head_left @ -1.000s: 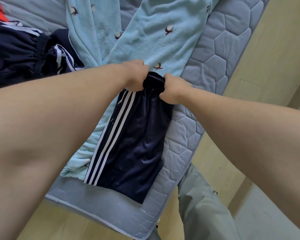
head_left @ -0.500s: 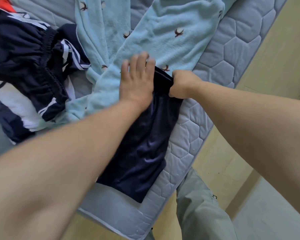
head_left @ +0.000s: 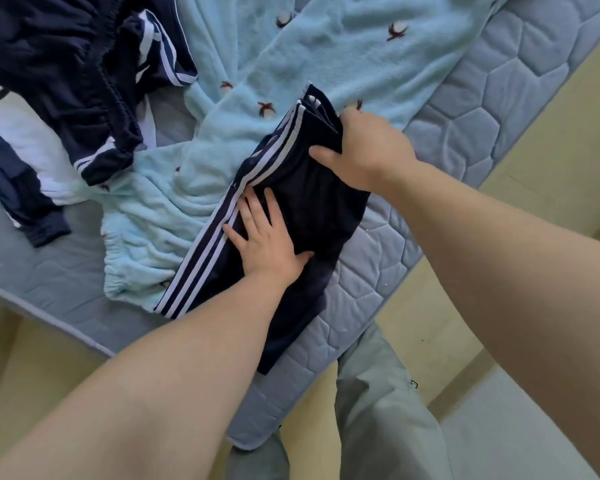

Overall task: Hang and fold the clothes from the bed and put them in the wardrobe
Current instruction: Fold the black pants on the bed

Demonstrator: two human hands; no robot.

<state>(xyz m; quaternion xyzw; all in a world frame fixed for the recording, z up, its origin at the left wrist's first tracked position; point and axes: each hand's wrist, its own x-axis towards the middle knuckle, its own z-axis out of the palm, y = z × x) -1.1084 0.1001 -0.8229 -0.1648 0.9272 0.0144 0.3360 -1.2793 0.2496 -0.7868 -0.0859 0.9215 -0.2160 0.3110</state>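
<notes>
Navy white-striped trousers point(head_left: 312, 209) lie folded over themselves.

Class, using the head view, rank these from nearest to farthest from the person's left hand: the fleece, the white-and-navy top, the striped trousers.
1. The striped trousers: directly under the left hand, which presses flat on them.
2. The fleece: just to the left of the hand, beside the trousers' striped edge.
3. The white-and-navy top: far left, beyond the fleece.
</notes>
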